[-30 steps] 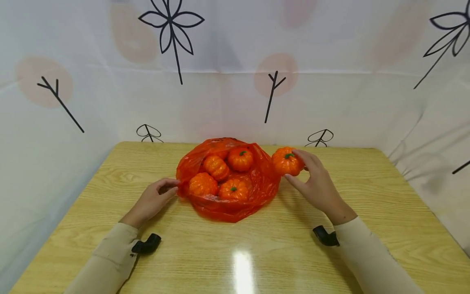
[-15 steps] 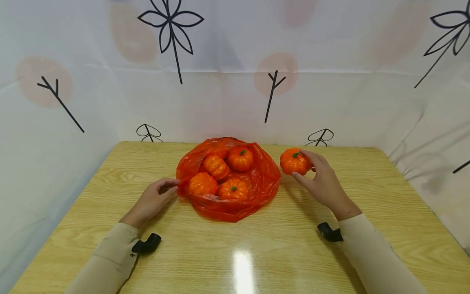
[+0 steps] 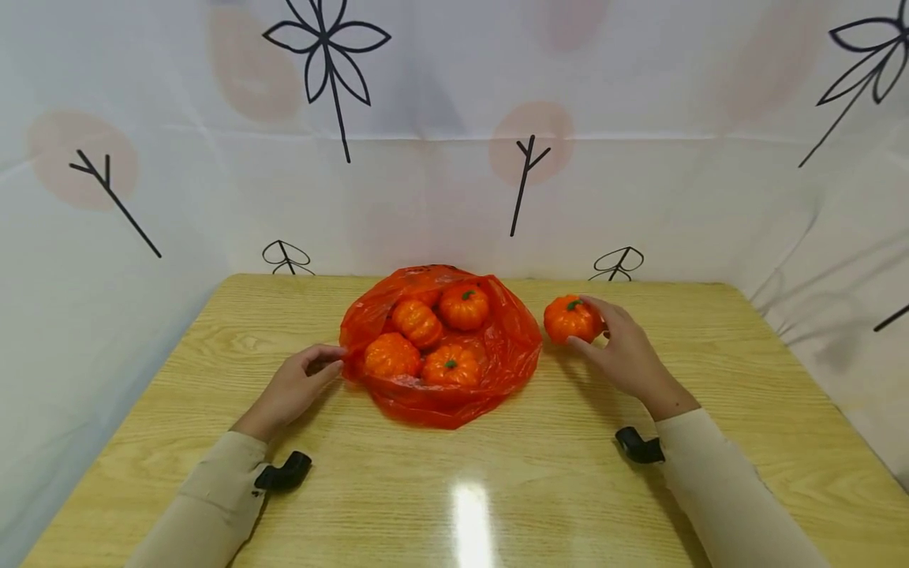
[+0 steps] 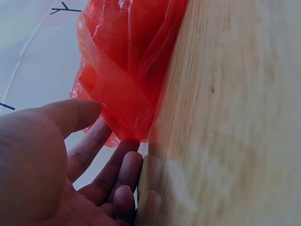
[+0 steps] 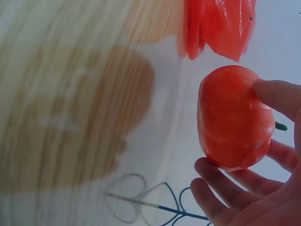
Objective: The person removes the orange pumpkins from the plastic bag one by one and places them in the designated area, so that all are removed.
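Note:
An opened red plastic bag [image 3: 507, 347] lies in the middle of the table, holding several small orange pumpkins [image 3: 451, 366], some with green stems. My left hand [image 3: 294, 386] pinches the bag's left edge between thumb and fingers; the left wrist view shows the crumpled red film [image 4: 124, 101] at the fingertips. To the right of the bag, my right hand [image 3: 628, 355] grips another orange pumpkin [image 3: 570, 319] between thumb and fingers, apart from the bag. In the right wrist view, this pumpkin [image 5: 233, 120] hangs off the tabletop, its green stem towards the palm.
The wooden table [image 3: 398, 489] reaches back to a white patterned cloth [image 3: 440, 197] that also hangs at both sides. Black curved pieces [image 3: 284, 472] sit at both sleeve cuffs. A bright light reflection shows on the table front.
My right hand has carried its pumpkin rightwards, away from the bag's right rim, then slightly lower. My left hand stays at the bag's left edge.

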Tool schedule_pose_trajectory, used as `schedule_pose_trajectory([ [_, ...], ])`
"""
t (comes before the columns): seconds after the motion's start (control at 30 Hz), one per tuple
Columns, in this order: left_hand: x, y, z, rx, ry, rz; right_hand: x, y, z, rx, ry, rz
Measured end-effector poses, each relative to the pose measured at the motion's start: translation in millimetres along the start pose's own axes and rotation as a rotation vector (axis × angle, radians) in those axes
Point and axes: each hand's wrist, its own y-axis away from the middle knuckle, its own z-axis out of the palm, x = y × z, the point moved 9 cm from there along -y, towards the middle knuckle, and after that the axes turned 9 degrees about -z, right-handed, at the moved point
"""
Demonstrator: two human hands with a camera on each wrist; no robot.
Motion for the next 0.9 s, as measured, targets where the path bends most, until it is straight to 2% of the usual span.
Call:
schedule_pose_trajectory([
  [0.27, -0.9, 0.5, 1.6, -0.003, 0.010, 0.004, 8, 0.1, 9, -0.079, -0.007, 0.051],
  [0.67, -1.8, -0.8, -0.9, 0.017, -0.019, 0.028, 15, 0.0, 20, -0.156, -0.003, 0.071],
  [0.9, 0.6, -0.3, -0.3, 0.019, -0.030, 0.031, 17, 2.7, 23, -0.174, -0.001, 0.074],
])
